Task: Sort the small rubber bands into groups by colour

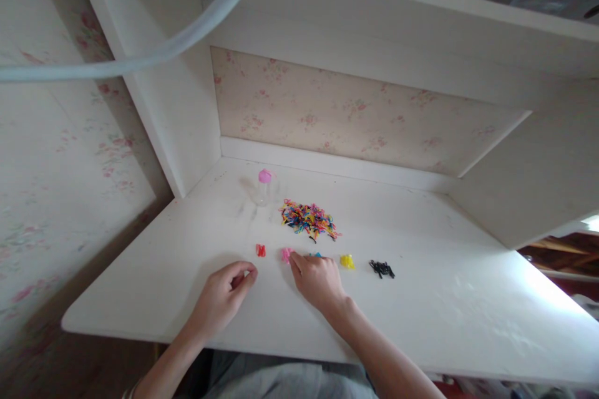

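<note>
My right hand (318,278) reaches onto a small pile of pink rubber bands (286,254), its fingers drawn together. Whether a band is between those fingertips is hidden. A blue pile (317,255) shows just behind its knuckles. My left hand (228,290) hovers low over the table, thumb and forefinger pinched; anything inside the pinch is too small to name. Nearest to it lies a red pile (261,250). Right of my right hand are a yellow pile (347,261) and a black pile (382,269). Behind them spreads a larger heap of mixed-colour rubber bands (309,219).
A clear jar with a pink lid (264,177) stands behind and left of the mixed heap. The white table (444,299) is bounded by side panels and a back ledge, with a shelf above. A pale curved tube (187,40) crosses the upper left.
</note>
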`<state>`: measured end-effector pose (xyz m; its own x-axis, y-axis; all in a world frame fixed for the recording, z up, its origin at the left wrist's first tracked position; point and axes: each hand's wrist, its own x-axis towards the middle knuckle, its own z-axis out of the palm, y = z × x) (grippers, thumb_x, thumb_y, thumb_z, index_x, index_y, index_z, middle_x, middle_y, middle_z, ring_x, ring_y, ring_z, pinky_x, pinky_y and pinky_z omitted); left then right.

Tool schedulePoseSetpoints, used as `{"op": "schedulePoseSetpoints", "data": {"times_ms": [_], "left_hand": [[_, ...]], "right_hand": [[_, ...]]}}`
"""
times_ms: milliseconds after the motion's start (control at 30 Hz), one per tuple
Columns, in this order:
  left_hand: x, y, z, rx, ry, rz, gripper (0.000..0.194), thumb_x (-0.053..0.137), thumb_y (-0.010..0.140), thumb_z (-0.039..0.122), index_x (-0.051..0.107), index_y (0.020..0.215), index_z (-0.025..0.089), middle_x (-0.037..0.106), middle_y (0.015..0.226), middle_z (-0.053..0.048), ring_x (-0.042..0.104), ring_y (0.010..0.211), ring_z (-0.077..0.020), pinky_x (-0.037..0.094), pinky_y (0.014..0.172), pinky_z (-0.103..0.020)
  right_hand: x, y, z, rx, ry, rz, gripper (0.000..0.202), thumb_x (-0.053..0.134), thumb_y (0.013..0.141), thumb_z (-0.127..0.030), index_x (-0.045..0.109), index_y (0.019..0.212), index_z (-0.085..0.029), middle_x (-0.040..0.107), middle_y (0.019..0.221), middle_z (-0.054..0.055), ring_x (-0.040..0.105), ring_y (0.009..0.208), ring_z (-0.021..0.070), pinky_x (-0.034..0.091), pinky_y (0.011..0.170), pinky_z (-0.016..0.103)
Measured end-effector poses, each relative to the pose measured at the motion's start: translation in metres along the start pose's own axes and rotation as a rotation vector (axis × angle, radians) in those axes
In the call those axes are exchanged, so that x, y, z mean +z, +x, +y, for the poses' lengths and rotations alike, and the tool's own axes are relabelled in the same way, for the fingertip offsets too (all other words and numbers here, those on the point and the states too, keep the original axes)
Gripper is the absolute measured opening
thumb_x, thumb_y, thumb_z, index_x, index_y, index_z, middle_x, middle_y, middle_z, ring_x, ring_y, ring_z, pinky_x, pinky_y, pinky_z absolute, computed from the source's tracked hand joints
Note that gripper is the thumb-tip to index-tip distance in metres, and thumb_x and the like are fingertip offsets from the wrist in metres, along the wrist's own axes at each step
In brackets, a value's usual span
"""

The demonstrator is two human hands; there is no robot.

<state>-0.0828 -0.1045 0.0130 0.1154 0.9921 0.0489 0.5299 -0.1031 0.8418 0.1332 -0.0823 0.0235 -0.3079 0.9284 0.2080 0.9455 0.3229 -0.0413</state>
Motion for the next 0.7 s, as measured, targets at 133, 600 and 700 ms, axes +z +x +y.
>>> {"op": "schedulePoseSetpoints", "data": {"times_ms": [133,600,700], "left_hand": [[0.000,0.001,-0.001,0.005,0.025,0.001,0.033,0.047,0.083,0.046,0.065,0.085,0.020,0.061,0.064,0.001,0.053,0.057,-0.0132,0.040,0.054,-0.022],[0.009,0.004,0.001,0.034,0.112,0.029,0.033,0.046,0.083,0.045,0.066,0.086,0.019,0.064,0.066,0.000,0.058,0.059,-0.0143,0.044,0.055,-0.022],[0.011,0.011,0.008,0.043,0.148,0.019,0.032,0.046,0.084,0.045,0.066,0.087,0.019,0.066,0.068,0.000,0.058,0.060,-0.0145,0.044,0.056,-0.022]], "right_hand": [[-0.004,-0.011,0.002,0.032,0.066,0.027,0.035,0.034,0.093,-0.031,0.066,0.081,-0.025,0.068,0.064,0.001,0.059,0.056,0.0102,0.024,0.051,0.019],[-0.005,-0.094,0.052,0.422,0.578,0.207,0.039,0.042,0.088,-0.046,0.071,0.088,-0.020,0.060,0.055,0.000,0.052,0.047,0.0106,0.038,0.052,0.019],[-0.002,-0.100,0.059,0.503,0.657,0.205,0.041,0.044,0.086,-0.050,0.072,0.084,-0.019,0.056,0.051,-0.001,0.049,0.045,0.0102,0.038,0.050,0.019]]}}
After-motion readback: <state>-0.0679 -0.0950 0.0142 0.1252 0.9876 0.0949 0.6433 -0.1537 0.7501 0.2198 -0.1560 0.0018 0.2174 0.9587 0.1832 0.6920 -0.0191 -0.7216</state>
